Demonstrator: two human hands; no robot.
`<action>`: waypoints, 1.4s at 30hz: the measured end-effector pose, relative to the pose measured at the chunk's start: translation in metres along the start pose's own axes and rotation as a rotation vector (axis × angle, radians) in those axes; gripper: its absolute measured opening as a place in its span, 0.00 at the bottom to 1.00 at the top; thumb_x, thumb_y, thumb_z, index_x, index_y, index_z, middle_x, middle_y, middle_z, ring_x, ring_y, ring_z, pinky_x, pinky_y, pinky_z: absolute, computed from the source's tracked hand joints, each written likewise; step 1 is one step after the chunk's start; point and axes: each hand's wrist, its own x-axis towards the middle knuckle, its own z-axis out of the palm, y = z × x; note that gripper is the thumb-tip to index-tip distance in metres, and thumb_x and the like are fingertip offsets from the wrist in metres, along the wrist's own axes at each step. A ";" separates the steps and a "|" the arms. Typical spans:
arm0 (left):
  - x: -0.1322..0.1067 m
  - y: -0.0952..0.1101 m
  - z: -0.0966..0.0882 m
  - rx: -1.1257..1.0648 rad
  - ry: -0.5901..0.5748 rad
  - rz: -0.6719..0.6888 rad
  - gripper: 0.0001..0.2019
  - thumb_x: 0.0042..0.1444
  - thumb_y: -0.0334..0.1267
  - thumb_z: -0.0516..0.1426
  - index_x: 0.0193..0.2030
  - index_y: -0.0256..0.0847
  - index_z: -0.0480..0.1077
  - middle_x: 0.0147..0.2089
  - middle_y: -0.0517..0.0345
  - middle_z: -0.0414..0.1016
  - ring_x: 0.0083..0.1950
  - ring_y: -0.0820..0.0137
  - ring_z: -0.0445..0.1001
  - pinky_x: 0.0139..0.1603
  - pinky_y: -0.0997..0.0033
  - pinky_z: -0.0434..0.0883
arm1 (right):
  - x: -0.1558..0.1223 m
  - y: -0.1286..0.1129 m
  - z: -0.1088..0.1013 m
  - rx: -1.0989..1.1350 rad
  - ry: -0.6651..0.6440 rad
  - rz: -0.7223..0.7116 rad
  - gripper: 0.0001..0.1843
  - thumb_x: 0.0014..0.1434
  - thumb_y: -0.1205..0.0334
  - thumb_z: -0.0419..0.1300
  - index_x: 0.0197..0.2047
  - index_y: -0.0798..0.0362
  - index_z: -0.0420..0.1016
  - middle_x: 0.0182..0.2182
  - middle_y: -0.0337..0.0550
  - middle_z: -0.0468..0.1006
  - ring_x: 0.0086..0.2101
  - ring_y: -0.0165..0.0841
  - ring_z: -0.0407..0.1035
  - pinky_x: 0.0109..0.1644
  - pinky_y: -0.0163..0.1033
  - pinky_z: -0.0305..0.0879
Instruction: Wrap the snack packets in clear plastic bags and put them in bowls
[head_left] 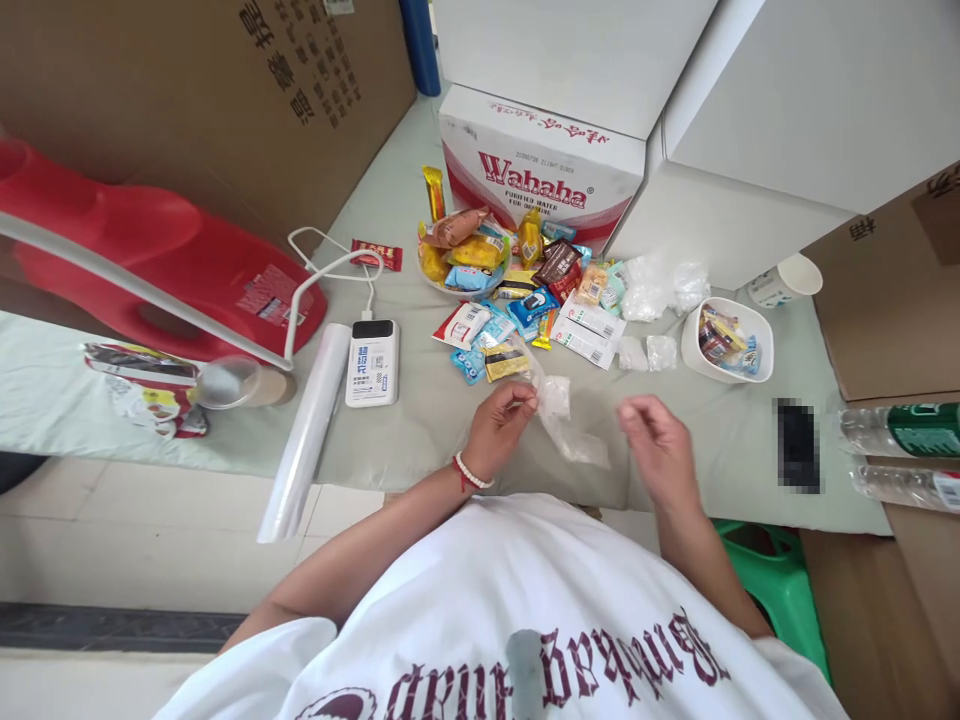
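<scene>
My left hand (501, 425) pinches the top edge of a clear plastic bag (564, 420), which hangs down from the fingers over the pale green table cover (420, 420). To the right of the bag my right hand (654, 445) hovers with fingers loosely curled, thumb and forefinger near each other, and nothing visible in them. Just beyond both hands lies a heap of wrapped snacks (510, 290), some of them in a shallow dish.
A white bowl of snacks (726, 340) sits to the right, with crumpled clear bags (660, 290) and a paper cup (784, 280) behind. A power bank (372, 362), a plastic roll (304, 440), a red jug (150, 260), a Wahaha box (540, 165), a phone (796, 445) and bottles (900, 455) surround the area.
</scene>
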 end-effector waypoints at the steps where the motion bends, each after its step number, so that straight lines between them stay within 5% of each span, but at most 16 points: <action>1: -0.001 0.001 0.001 0.064 -0.013 0.051 0.15 0.62 0.51 0.63 0.35 0.41 0.74 0.41 0.53 0.76 0.46 0.66 0.74 0.51 0.65 0.72 | 0.007 -0.004 0.012 0.007 -0.065 -0.030 0.15 0.62 0.45 0.65 0.40 0.49 0.78 0.33 0.40 0.76 0.32 0.32 0.66 0.34 0.36 0.63; 4: -0.004 0.004 0.002 0.142 -0.046 0.108 0.14 0.62 0.51 0.63 0.36 0.41 0.76 0.43 0.51 0.77 0.48 0.63 0.74 0.52 0.63 0.72 | 0.024 -0.003 0.055 0.039 -0.203 -0.077 0.15 0.61 0.47 0.65 0.41 0.49 0.79 0.39 0.43 0.78 0.36 0.34 0.70 0.37 0.37 0.67; 9: -0.008 0.002 0.002 -0.140 0.016 -0.168 0.22 0.61 0.60 0.61 0.38 0.40 0.73 0.39 0.55 0.75 0.43 0.66 0.74 0.46 0.64 0.76 | 0.027 0.007 0.089 -0.064 -0.172 -0.219 0.11 0.64 0.53 0.61 0.37 0.49 0.80 0.37 0.44 0.77 0.37 0.36 0.70 0.40 0.41 0.67; 13: -0.005 0.001 0.003 -0.304 0.098 -0.221 0.22 0.52 0.57 0.69 0.36 0.40 0.71 0.36 0.61 0.74 0.40 0.71 0.73 0.47 0.68 0.75 | 0.020 0.006 0.079 -0.026 -0.248 -0.251 0.08 0.62 0.54 0.64 0.35 0.48 0.81 0.36 0.44 0.78 0.40 0.37 0.70 0.44 0.42 0.68; 19: -0.001 0.006 -0.004 -0.578 0.061 -0.362 0.24 0.47 0.52 0.73 0.37 0.40 0.69 0.42 0.58 0.77 0.44 0.69 0.78 0.47 0.65 0.77 | 0.022 0.007 0.046 0.560 -0.175 0.216 0.18 0.54 0.45 0.72 0.35 0.48 0.73 0.37 0.37 0.79 0.35 0.31 0.71 0.37 0.36 0.70; 23: 0.007 0.009 -0.002 -0.621 0.147 -0.401 0.25 0.46 0.52 0.73 0.34 0.42 0.63 0.33 0.66 0.74 0.29 0.77 0.72 0.30 0.76 0.71 | 0.020 0.010 0.046 0.671 -0.109 0.379 0.24 0.48 0.45 0.76 0.33 0.49 0.69 0.27 0.32 0.74 0.22 0.25 0.61 0.23 0.30 0.59; 27: 0.008 0.011 0.007 -0.560 0.366 -0.417 0.26 0.51 0.61 0.68 0.34 0.42 0.65 0.27 0.68 0.67 0.24 0.79 0.65 0.20 0.78 0.58 | 0.018 0.013 0.062 0.715 -0.041 0.420 0.26 0.43 0.46 0.78 0.32 0.50 0.69 0.22 0.28 0.68 0.21 0.23 0.58 0.23 0.29 0.58; 32: -0.010 0.012 0.003 -0.465 0.106 -0.528 0.28 0.38 0.57 0.75 0.35 0.38 0.72 0.34 0.59 0.77 0.33 0.72 0.76 0.33 0.72 0.73 | 0.024 0.019 0.062 0.749 -0.049 0.430 0.28 0.40 0.46 0.79 0.32 0.50 0.69 0.22 0.28 0.68 0.20 0.22 0.57 0.21 0.29 0.55; 38: -0.019 0.013 -0.010 -0.317 0.008 -0.465 0.26 0.47 0.60 0.70 0.35 0.39 0.71 0.19 0.71 0.63 0.15 0.82 0.52 0.15 0.79 0.49 | 0.027 0.027 0.040 0.586 -0.037 0.298 0.25 0.46 0.43 0.77 0.33 0.50 0.70 0.21 0.28 0.66 0.20 0.23 0.55 0.22 0.30 0.54; 42: -0.023 0.011 -0.018 -0.378 -0.010 -0.495 0.29 0.49 0.65 0.66 0.40 0.38 0.73 0.22 0.67 0.68 0.16 0.82 0.53 0.16 0.79 0.47 | 0.026 0.036 0.033 0.518 0.005 0.232 0.25 0.48 0.42 0.75 0.34 0.49 0.69 0.21 0.28 0.65 0.20 0.24 0.55 0.22 0.32 0.53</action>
